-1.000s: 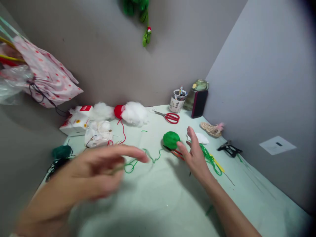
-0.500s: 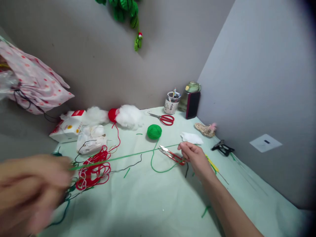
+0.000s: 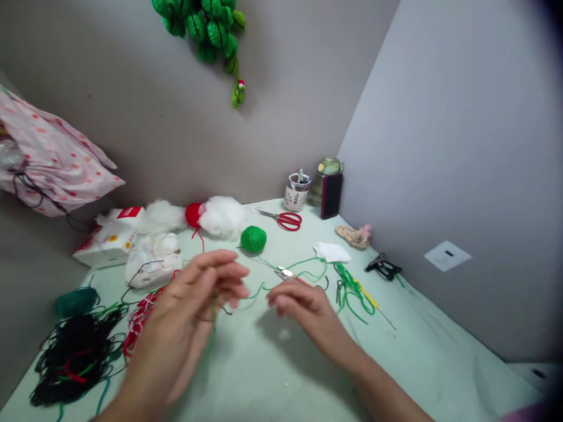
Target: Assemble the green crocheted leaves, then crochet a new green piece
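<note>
My left hand is raised at left of centre, its fingers loosely curled, with a strand of green yarn hanging from the palm, blurred by motion. To its right is my right hand, low over the table, thumb and fingers drawn together; green yarn reaches its fingertips, though the grip itself is partly hidden. Just behind that hand lie small red-handled snips, partly covered by it. A ball of green yarn rests farther back, its tail winding over the table past the snips.
Red-handled scissors, a pen tin and a phone are at the back. Rightward lie a yellow-handled hook, green yarn scraps and a black claw clip. Black yarn, white stuffing and a box stand left.
My left hand has come in from the far left toward the right hand, and the taut yarn between them has gone slack. My right hand has moved nearer and left.
</note>
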Motion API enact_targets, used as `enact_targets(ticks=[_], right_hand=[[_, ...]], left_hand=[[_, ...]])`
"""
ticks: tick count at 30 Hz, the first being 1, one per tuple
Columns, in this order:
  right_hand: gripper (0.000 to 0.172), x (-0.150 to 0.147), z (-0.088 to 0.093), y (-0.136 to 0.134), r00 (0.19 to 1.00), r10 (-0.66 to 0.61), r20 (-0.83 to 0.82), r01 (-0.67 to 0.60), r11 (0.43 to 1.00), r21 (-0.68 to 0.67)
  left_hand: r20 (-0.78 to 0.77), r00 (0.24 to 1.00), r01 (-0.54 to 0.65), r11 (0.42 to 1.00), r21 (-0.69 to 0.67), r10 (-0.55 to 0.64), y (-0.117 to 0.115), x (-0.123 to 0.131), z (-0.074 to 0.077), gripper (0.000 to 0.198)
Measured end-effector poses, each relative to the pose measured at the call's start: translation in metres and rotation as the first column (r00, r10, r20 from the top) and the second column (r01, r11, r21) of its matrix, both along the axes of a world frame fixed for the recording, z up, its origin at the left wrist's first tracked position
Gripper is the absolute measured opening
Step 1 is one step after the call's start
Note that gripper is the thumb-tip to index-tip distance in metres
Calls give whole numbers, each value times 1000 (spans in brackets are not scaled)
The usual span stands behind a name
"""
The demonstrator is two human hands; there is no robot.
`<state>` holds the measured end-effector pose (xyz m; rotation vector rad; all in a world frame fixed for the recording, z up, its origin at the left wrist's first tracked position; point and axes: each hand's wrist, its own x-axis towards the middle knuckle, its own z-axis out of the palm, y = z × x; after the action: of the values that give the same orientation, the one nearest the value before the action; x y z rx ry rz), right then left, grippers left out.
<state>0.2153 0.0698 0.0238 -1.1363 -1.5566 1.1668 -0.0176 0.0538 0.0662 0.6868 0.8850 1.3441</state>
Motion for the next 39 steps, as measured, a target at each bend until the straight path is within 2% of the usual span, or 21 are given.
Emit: enact_targets(ticks=[2,3,4,6,8,11,14,16,18,19,21,22,23,25,27,29,31,33,35,37,39], right_hand=[[26,-17,3,-12,967,188,-174,-215,965,-150],[30,-23,2,-15,941,252,-224,-297,934,-199],[35,-27,1,-18,920,263,-291,-337,909,-246],[39,-31,-3,-18,913,192,-359,-322,880,-350],[42,-28,-7,-16,932,126,-341,-271,865,-422],[40,-20,-9,-11,949,153,-276,-263,865,-426],[40,-9,-10,-6,953,172,-250,-263,880,-396],[40,-2,-10,-1,969,111,-222,-194,898,-394],[39,4,-8,3,984,31,-177,-99,915,-391],[37,7,-7,4,988,-3,-154,-56,923,-381],[34,9,-4,5,993,-56,-102,17,937,-350],[32,8,-2,4,994,-75,-77,45,943,-331],[30,7,0,3,995,-84,-54,63,948,-313],[27,3,2,-1,997,-76,-26,66,960,-272],[24,-2,2,-6,999,-41,-13,37,975,-221],[21,-4,1,-11,1000,7,-13,-9,985,-171],[20,-5,1,-13,999,37,1,-37,988,-148],[21,-3,2,-13,999,35,15,-32,987,-160],[21,0,4,-11,1000,0,11,2,984,-177],[21,2,5,-9,1000,-26,-10,24,985,-172],[22,4,6,-8,1000,-22,-4,22,991,-133]], left_hand=[[78,994,82,995,-47,-79,15,37,-1,23],[117,987,121,990,-74,-112,19,50,-4,22],[141,983,128,987,-100,-113,21,59,-7,20],[169,982,106,987,-124,-85,21,64,-15,18],[165,984,86,990,-113,-67,20,59,-20,17],[102,994,56,996,-76,-48,24,49,-21,18],[-44,998,41,999,-16,-42,34,40,-22,16],[-236,968,100,994,44,-86,41,34,-25,17],[-526,844,193,974,120,-102,47,26,-28,23],[-677,734,232,958,166,-61,49,22,-29,26],[-859,503,276,924,266,97,50,18,-29,34],[-878,447,275,908,317,172,48,18,-27,34],[-867,448,260,895,361,219,44,20,-26,32],[-807,559,252,889,383,190,33,29,-25,29],[-747,664,372,880,295,-30,21,41,-29,36],[-721,663,480,854,201,-203,13,50,-37,47],[-718,644,514,845,151,-263,12,52,-46,50],[-735,649,481,854,197,-196,17,48,-53,37],[-772,626,489,827,277,-112,24,44,-56,19],[-804,585,538,793,286,-108,29,43,-55,17],[-781,603,524,819,235,-162,28,48,-54,22]])
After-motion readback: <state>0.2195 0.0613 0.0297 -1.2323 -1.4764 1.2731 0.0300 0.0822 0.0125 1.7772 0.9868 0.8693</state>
